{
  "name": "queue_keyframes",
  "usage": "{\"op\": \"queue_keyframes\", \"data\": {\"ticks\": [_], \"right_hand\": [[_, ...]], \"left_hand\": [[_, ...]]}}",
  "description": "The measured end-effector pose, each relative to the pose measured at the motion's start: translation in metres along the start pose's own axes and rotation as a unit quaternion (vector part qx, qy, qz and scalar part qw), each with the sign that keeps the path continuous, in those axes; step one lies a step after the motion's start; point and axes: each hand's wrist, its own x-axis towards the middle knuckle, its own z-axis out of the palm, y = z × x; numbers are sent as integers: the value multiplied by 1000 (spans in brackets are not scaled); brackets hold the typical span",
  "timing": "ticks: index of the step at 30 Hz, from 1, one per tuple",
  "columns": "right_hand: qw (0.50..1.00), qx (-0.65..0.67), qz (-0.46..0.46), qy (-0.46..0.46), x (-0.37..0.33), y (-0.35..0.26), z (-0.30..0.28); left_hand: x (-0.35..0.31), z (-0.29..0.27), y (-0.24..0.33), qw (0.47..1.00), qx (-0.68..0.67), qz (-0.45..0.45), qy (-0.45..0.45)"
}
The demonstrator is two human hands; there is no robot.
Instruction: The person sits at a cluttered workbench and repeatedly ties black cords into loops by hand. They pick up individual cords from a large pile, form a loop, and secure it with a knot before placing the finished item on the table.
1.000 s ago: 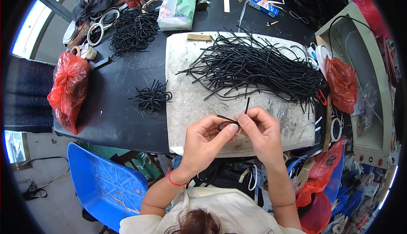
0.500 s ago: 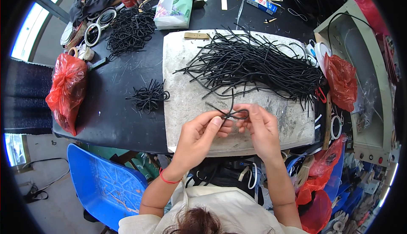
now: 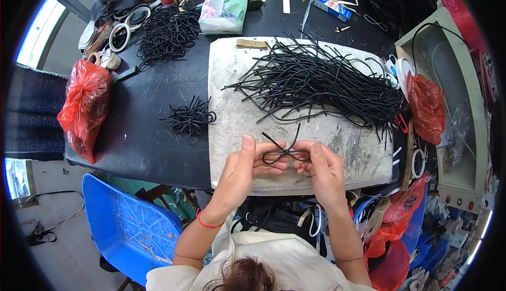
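Note:
A thin black cord (image 3: 286, 152) is tied in a bow with a loop to each side, its two loose ends pointing up and away from me. My right hand (image 3: 328, 175) pinches the right loop between thumb and fingers. My left hand (image 3: 237, 175) is open, thumb raised, with its fingers stretched behind the left loop and supporting it. Both hands are above the near part of a pale, stained board (image 3: 232, 133). A large pile of cut black cords (image 3: 321, 85) covers the board's far side. A small heap of looped black cords (image 3: 188, 118) sits left of the board.
A tangled heap of black cords (image 3: 166, 32) and a green tissue pack (image 3: 224, 6) lie farther back. Red plastic bags stand at left (image 3: 84, 109) and right (image 3: 426, 106). A blue tub (image 3: 129, 222) is below the table's left edge. A grey metal cabinet (image 3: 453, 106) borders the right.
My left thumb has lifted off the cord and its fingers have straightened. The bow now shows a loop on each side. The view has shifted slightly.

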Motion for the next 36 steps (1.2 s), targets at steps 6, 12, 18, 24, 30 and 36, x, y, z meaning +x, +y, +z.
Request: {"op": "queue_keyframes", "data": {"ticks": [6, 12, 18, 24, 30, 36], "right_hand": [[999, -44, 1, 12, -3, 3, 12], [877, -395, -256, 99, 24, -15, -5], [663, -586, -424, 192, 74, -23, -28], [614, -598, -496, 137, 49, -24, -25], [671, -555, -491, 17, 18, -21, -10], [765, -468, -430, 105, 19, -30, -14]], "left_hand": [[-1, -3, -9, 994, 97, 38, 38], [-6, -36, 18, 931, 236, 148, 236], [6, -48, 33, 616, 580, 339, 411], [17, 12, 5, 745, 478, 437, 160], [5, 16, 2, 897, 367, 234, 81], [-17, -9, 11, 998, 61, -16, 20]]}}
